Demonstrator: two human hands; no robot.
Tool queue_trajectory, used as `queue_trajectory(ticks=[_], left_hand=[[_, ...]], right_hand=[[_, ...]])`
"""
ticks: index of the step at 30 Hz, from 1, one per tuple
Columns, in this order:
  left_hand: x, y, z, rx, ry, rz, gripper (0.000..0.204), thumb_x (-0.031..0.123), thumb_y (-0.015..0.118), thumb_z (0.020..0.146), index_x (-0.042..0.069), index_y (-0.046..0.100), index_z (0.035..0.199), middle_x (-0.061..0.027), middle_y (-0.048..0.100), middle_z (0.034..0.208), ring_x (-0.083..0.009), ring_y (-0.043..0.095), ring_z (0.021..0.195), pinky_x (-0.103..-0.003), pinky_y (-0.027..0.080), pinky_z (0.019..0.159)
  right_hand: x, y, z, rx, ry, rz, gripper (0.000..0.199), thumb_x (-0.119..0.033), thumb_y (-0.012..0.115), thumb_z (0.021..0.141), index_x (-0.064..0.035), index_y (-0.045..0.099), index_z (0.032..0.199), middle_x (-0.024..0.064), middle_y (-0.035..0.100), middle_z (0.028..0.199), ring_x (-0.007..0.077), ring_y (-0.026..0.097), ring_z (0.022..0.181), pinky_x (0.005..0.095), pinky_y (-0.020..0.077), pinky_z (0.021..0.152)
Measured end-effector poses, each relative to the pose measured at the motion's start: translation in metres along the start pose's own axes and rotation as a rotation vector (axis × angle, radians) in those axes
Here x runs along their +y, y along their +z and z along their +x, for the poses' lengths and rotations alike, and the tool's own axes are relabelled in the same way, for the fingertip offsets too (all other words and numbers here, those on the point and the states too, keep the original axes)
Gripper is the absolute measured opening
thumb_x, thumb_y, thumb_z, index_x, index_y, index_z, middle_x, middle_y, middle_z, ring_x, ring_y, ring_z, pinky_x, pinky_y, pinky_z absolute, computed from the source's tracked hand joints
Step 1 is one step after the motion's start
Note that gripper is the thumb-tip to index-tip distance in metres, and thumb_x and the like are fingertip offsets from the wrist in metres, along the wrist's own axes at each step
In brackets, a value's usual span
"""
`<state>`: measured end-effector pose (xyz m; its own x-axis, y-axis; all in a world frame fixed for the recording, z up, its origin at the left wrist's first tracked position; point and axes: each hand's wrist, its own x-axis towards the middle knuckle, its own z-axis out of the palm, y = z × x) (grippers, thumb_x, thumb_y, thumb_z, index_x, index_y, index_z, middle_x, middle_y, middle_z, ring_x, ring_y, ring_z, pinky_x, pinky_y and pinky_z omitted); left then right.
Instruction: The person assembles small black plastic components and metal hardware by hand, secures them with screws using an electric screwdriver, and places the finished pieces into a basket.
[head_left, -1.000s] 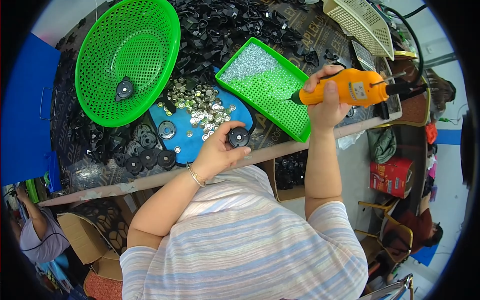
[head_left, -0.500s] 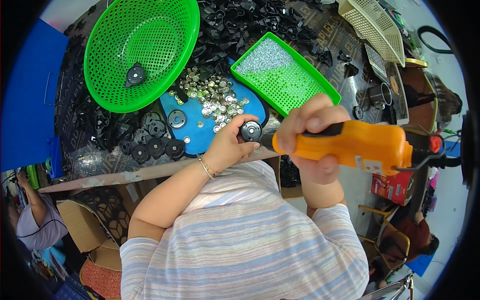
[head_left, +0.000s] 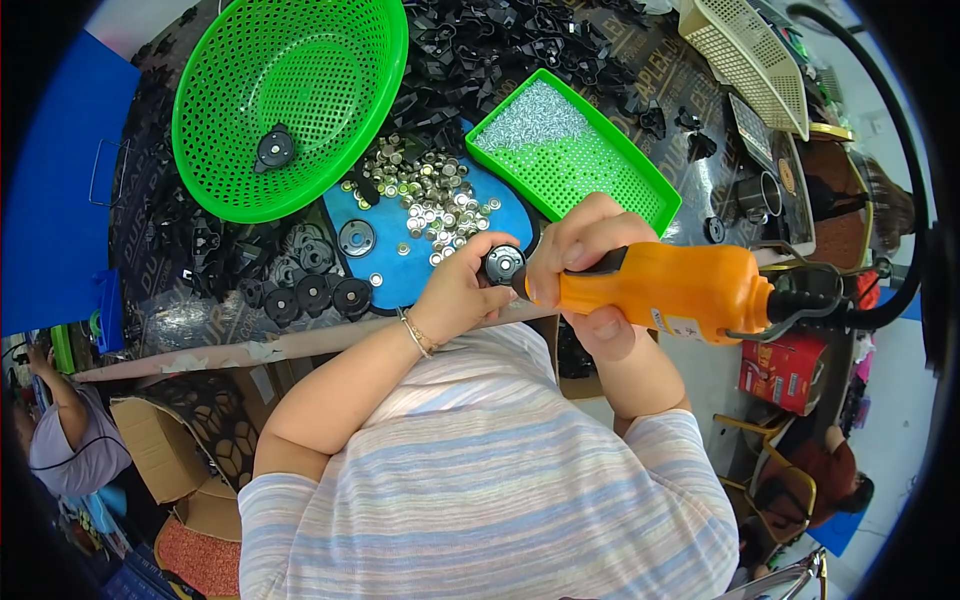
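Now the left hand (head_left: 455, 295) is pinching a black disc (head_left: 503, 264) at centre; the right hand (head_left: 590, 270) is gripping an orange driver (head_left: 665, 290) (white label underneath), red box (head_left: 785, 370) sitting at four o'clock.

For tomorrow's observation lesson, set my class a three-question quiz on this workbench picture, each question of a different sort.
1. True or false: the right hand grips an orange electric screwdriver.
2. What does the left hand hold? A) a round black part B) a silver cap C) a screw
3. How many black parts lie in the round green basket?

Key: 1 true. 2 A, the round black part. 3 one.
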<state>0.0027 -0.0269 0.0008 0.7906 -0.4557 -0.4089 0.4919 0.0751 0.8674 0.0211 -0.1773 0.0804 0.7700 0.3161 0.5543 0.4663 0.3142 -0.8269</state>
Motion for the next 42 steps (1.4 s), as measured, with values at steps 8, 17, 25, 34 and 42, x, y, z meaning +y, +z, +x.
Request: queue_trajectory(ticks=[8, 17, 25, 34, 42], left_hand=[[0.010, 0.004, -0.008, 0.036, -0.003, 0.195, 0.049, 0.000, 0.065, 0.074, 0.008, 0.043, 0.116, -0.0036, 0.055, 0.071, -0.0085, 0.053, 0.053, -0.023, 0.041, 0.045], [0.084, -0.032, -0.033, 0.030, 0.025, 0.664, 0.042, 0.013, 0.070, 0.067, 0.003, 0.053, 0.103, -0.0082, 0.060, 0.081, -0.0180, 0.058, 0.073, -0.030, 0.048, 0.065], [0.149, -0.103, -0.065, 1.074, 0.808, 1.518, 0.072, 0.017, 0.073, 0.066, 0.015, 0.039, 0.130, -0.0212, 0.046, 0.122, -0.0376, 0.045, 0.109, -0.045, 0.037, 0.090], [0.079, -0.074, -0.108, 0.634, 0.519, 1.414, 0.031, 0.011, 0.072, 0.061, 0.005, 0.059, 0.088, -0.0118, 0.050, 0.105, -0.0289, 0.046, 0.102, -0.040, 0.034, 0.085], [0.063, -0.073, -0.116, 0.825, 0.466, 1.549, 0.056, 0.014, 0.077, 0.056, 0.011, 0.054, 0.107, -0.0131, 0.043, 0.117, -0.0314, 0.041, 0.105, -0.043, 0.028, 0.086]], right_hand=[[-0.004, -0.013, 0.006, -0.159, -0.011, 0.210, 0.047, -0.043, 0.069, 0.075, -0.0037, 0.049, 0.089, 0.0069, 0.044, 0.084, 0.0150, 0.051, 0.054, 0.0254, 0.0427, 0.047], [-0.033, -0.027, 0.021, 0.016, -0.315, 0.609, 0.042, -0.040, 0.066, 0.077, -0.0089, 0.047, 0.098, 0.0056, 0.044, 0.089, 0.0138, 0.050, 0.060, 0.0253, 0.0429, 0.052], [0.006, -0.041, 0.017, 0.416, -0.018, -0.166, 0.031, -0.006, 0.058, 0.078, 0.0027, 0.045, 0.104, 0.0133, 0.050, 0.093, 0.0175, 0.053, 0.064, 0.0266, 0.0440, 0.057], [0.033, -0.015, 0.034, 0.376, -0.142, -0.013, 0.029, -0.007, 0.060, 0.077, 0.0040, 0.046, 0.100, 0.0143, 0.045, 0.095, 0.0188, 0.053, 0.063, 0.0274, 0.0448, 0.058], [0.024, -0.024, 0.034, 0.406, -0.180, 0.036, 0.035, -0.026, 0.061, 0.081, -0.0020, 0.048, 0.103, 0.0101, 0.046, 0.093, 0.0179, 0.052, 0.066, 0.0307, 0.0427, 0.062]])
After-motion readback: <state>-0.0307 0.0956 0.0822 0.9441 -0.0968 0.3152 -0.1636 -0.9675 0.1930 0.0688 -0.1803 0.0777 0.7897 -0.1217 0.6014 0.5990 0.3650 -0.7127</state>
